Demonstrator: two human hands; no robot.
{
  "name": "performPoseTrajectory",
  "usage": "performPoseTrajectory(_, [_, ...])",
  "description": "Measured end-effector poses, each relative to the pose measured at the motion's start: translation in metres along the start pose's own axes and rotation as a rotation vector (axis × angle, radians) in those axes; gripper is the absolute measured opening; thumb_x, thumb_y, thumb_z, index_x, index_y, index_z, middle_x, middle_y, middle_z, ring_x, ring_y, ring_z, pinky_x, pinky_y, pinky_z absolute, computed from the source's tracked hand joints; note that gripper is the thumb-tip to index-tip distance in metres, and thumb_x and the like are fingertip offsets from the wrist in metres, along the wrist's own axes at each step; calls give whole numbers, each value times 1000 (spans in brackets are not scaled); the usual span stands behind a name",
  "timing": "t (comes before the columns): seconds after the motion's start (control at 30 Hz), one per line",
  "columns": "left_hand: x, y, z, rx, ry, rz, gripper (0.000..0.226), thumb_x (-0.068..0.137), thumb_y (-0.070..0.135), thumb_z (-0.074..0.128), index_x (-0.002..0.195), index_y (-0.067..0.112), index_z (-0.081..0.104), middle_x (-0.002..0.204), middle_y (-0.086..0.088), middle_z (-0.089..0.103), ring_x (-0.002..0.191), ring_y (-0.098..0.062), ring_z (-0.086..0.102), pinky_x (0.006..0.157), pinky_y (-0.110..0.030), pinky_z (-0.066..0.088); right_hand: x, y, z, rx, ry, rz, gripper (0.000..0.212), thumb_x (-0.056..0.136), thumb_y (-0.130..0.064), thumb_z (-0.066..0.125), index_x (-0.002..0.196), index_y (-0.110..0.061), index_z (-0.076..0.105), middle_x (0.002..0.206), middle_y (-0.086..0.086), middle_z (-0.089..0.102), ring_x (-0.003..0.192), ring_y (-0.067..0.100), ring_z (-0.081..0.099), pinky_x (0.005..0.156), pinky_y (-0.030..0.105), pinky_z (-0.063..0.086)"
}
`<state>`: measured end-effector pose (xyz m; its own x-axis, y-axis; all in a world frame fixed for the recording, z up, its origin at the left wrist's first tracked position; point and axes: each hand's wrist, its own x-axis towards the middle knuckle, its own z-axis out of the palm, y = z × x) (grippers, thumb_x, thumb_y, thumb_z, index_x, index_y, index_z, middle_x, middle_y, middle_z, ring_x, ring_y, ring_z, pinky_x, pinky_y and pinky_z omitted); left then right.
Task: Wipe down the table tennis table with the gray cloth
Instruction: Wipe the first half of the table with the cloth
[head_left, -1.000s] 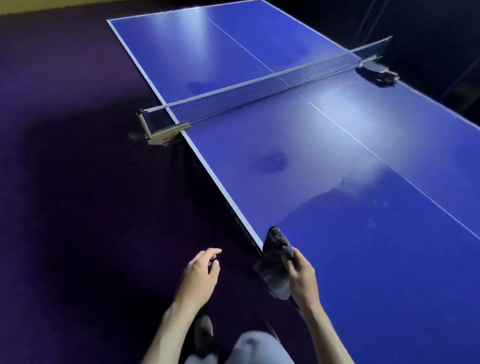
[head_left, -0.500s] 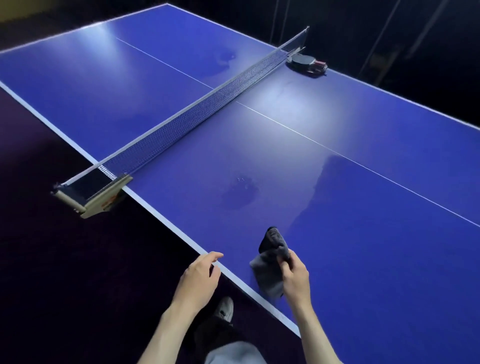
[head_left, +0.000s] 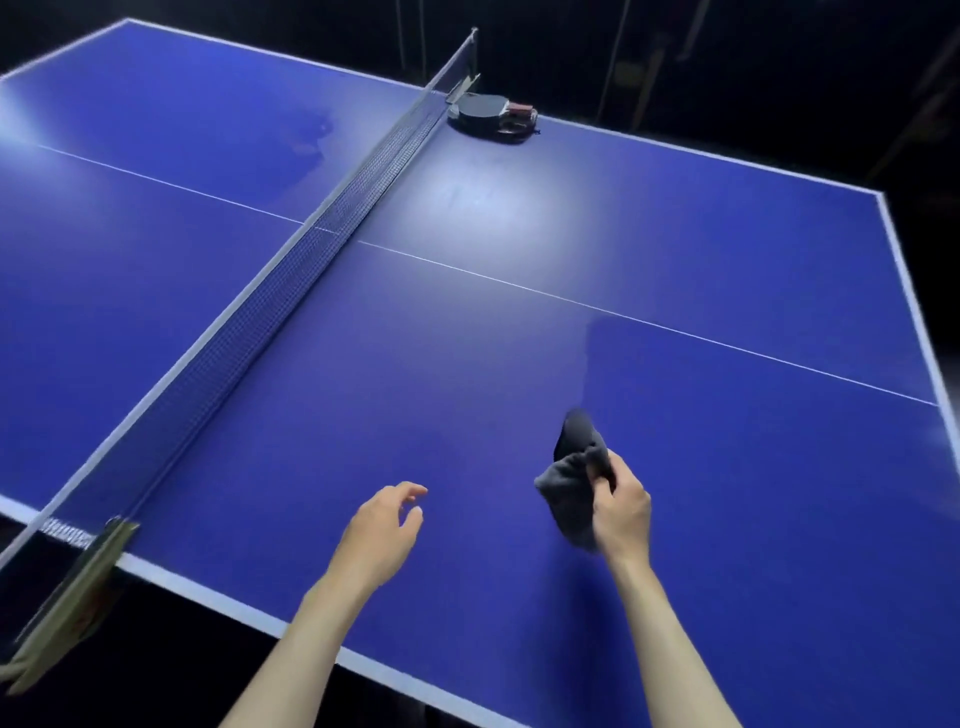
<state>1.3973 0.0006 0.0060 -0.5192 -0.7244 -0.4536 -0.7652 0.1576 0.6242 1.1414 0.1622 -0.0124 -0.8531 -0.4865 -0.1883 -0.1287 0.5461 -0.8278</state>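
Beside the net (head_left: 291, 291) and far paddles (head_left: 491, 117), right hand (head_left: 621, 506) grips gray cloth (head_left: 574, 483); left hand (head_left: 382, 532) hangs loose.

I think this is a dark games room. I see a big blue table tennis table (head_left: 467, 364) with a net (head_left: 291, 270) across it and paddles (head_left: 491, 115) lying by the net.

Net (head_left: 270, 312) bars left; paddles (head_left: 491, 118) far; blue table (head_left: 675, 260) open ahead.

One table (head_left: 467, 338), one net (head_left: 291, 260), one gray cloth (head_left: 574, 483), two hands (head_left: 382, 535), stacked paddles (head_left: 485, 111).
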Motion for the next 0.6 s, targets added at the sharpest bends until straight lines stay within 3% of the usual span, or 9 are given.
performPoseTrajectory(0.1, [67,18,-11,-108,5,-8,28,103,30,50,127,38,60,122,16,59,112,-6,57,82,-32,53,55,-11,-6,-64,90,-24,34,105,-19,50,131,-33,65,110,-14,70,99,14,60,85,33,46])
performPoseTrajectory(0.17, [109,25,-13,-180,66,-64,27,103,26,48,125,34,62,122,11,62,104,-8,59,73,-31,50,95,-2,4,-105,80,-19,38,102,-13,49,128,-34,66,111,-12,70,102,13,60,88,33,45])
performPoseTrajectory(0.3, [176,39,5,-107,18,-61,32,101,21,50,130,29,61,129,4,58,105,-14,56,86,-35,48,138,50,56,-275,-132,71,42,101,-10,52,135,-31,63,133,-6,67,127,22,58,107,34,41])
performPoseTrajectory(0.4, [216,58,18,-43,-1,-5,37,100,22,47,133,34,58,133,6,52,92,-8,56,88,-36,48,139,68,84,-425,-77,32,52,97,-7,56,144,-30,59,154,-8,53,142,18,49,115,41,38])
performPoseTrajectory(0.43, [230,64,22,-2,-3,23,39,100,22,47,134,37,57,137,8,50,95,-9,57,89,-38,50,140,69,87,-438,-52,-3,57,96,-6,56,147,-32,56,157,-9,50,145,15,45,117,42,37])
performPoseTrajectory(0.5, [257,76,30,98,-7,80,43,100,22,47,138,40,54,150,9,42,122,-14,53,97,-43,49,146,74,91,-504,-97,-60,65,96,-8,53,154,-37,46,165,-9,37,154,11,29,124,41,27])
performPoseTrajectory(0.6, [303,89,38,324,-10,157,50,102,28,48,151,42,43,165,3,28,151,-18,26,117,-44,35,168,86,100,-623,-137,-100,66,97,-27,40,161,-38,30,173,-7,15,160,11,6,130,40,7])
